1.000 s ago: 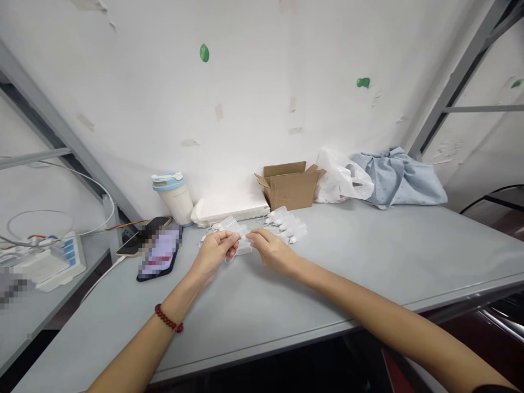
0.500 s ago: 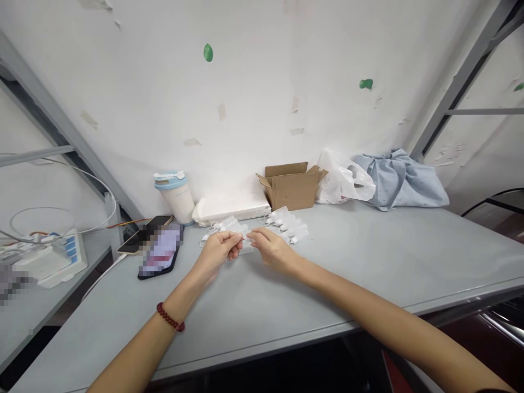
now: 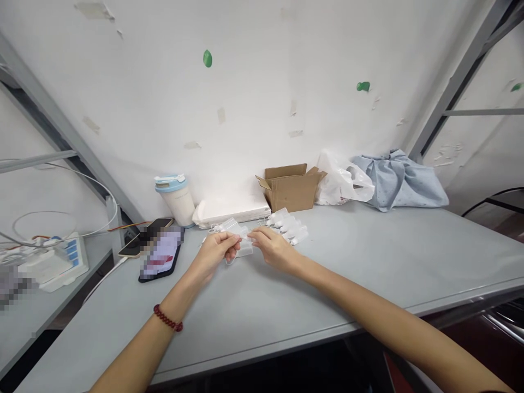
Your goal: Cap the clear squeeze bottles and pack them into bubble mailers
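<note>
My left hand (image 3: 219, 251), with a red bead bracelet (image 3: 167, 318) on its wrist, has thumb and fingers pinched together. Facing it, my right hand (image 3: 272, 248) is also pinched, its fingertips close to the left ones. What lies between the fingertips is too small to make out. Just below and between the hands is a clear plastic piece (image 3: 245, 249) with a thin white loop. Behind my left hand lie more translucent pieces (image 3: 229, 225). A group of several similar clear pieces with white ends (image 3: 287, 225) rests on the grey table behind my right hand.
A lidded cup (image 3: 177, 202), a white stack (image 3: 235, 209), an open cardboard box (image 3: 291, 190), a white plastic bag (image 3: 341, 180) and blue cloth (image 3: 403, 180) line the wall. Two phones lie at left, the nearer one (image 3: 161, 254) with its screen lit. A power strip (image 3: 67, 262) stands beyond.
The view has shifted slightly. Both hands hold nearly the same pinched pose, and the fingertips have moved very little.
</note>
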